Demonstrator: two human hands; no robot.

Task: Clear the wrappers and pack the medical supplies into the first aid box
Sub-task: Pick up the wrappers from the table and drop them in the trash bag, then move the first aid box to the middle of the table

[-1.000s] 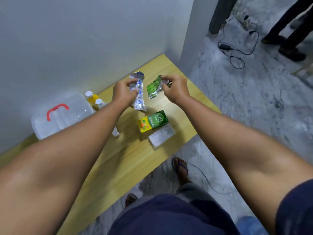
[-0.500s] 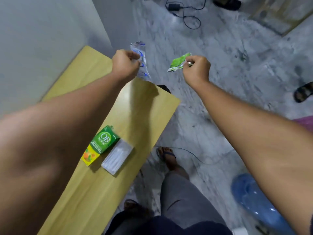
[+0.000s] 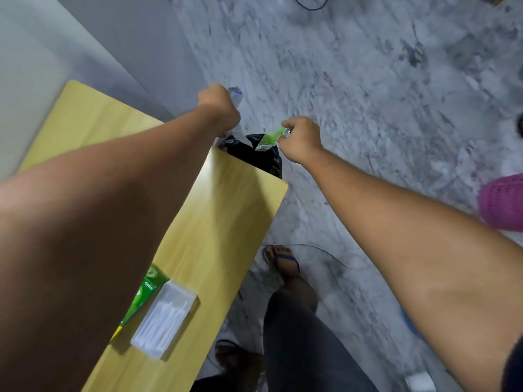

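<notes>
Floor [image 3: 382,80]: grey mottled marble, fills the right and top of the view. Blurred throughout.

Table [image 3: 226,222]: light wood top, running from lower left to a rounded far corner. My left forearm lies across most of it in the view.

Black bag [image 3: 254,154]: dark, glossy, on the floor just past the table's far corner; its near part is hidden by the table edge.

Clear plastic box [image 3: 165,318]: flat, holds white sticks, on the table near its front edge. Green carton [image 3: 144,295] lies beside it on the left, touching or nearly so, partly covered by my arm.

My left hand [image 3: 219,108]: closed into a fist around a clear wrapper [image 3: 236,94] with blue print; the wrapper sticks out above the knuckles. Held over the floor beyond the table corner, above the bag.

My right hand [image 3: 300,138]: fingers pinched shut on a green wrapper [image 3: 268,140], which hangs directly over the bag's opening.

First aid box: out of view.
</notes>
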